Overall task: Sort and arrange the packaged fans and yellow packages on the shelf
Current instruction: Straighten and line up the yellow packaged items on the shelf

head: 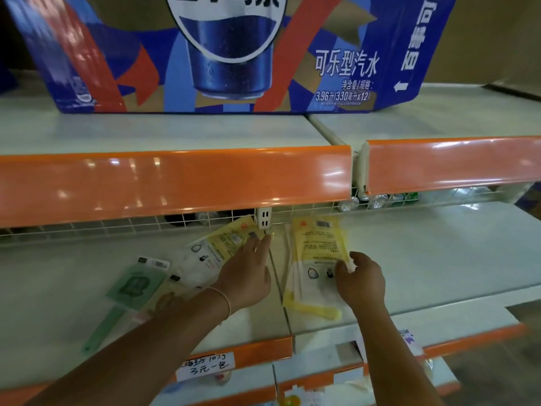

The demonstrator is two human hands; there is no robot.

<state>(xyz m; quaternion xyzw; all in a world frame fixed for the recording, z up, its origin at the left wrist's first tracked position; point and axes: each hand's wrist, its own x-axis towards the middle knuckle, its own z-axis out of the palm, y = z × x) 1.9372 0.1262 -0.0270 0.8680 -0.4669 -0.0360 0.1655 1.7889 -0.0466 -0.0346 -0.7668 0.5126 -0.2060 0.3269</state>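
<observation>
Green packaged fan far left on shelf, handle toward front edge, untouched. Left hand flat, fingers straight, pressing skewed yellow package; package long axis slants up-right, toward shelf back. Right hand nearer tidy yellow stack, fingers curled on its right edge. Stack long axis runs front-to-back, just right of left hand. Likely next: slide skewed package rightward onto stack.

Glossy orange plastic shelf edge; matt white shelf; shiny clear-wrapped yellow packages.
</observation>
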